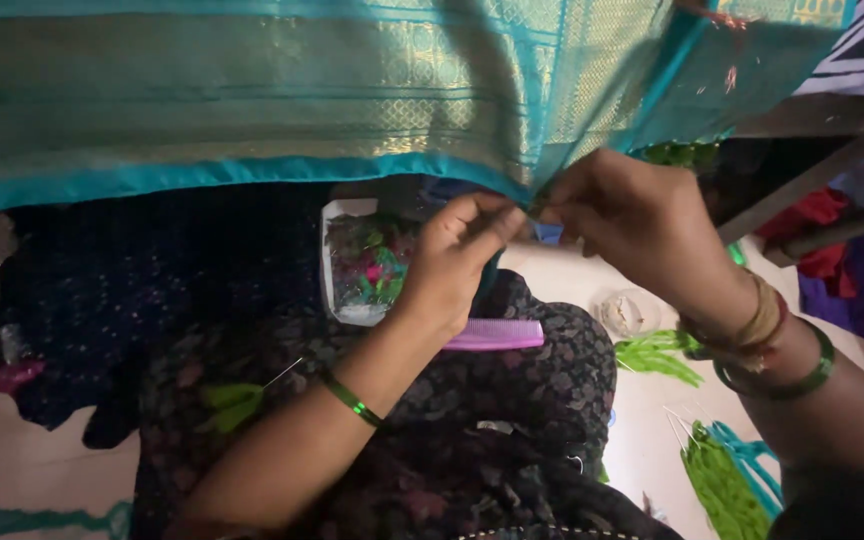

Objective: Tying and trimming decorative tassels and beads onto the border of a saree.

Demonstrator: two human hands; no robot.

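A teal and gold woven cloth (252,90) with a bright teal border hangs across the top of the head view. My left hand (452,260) pinches its lower edge near the middle, fingers closed on the border. My right hand (642,225) grips the same edge just to the right, fingertips almost touching the left hand's. Both wrists wear green bangles. Between the fingers something small is held, too fine to make out.
A pink comb (497,335) lies on my dark flowered lap (512,430). A white box of coloured bits (367,265) sits beyond it. Green thread bundles (662,355) and a green and teal tassel bunch (727,480) lie on the floor at right. Dark cloth piles at left.
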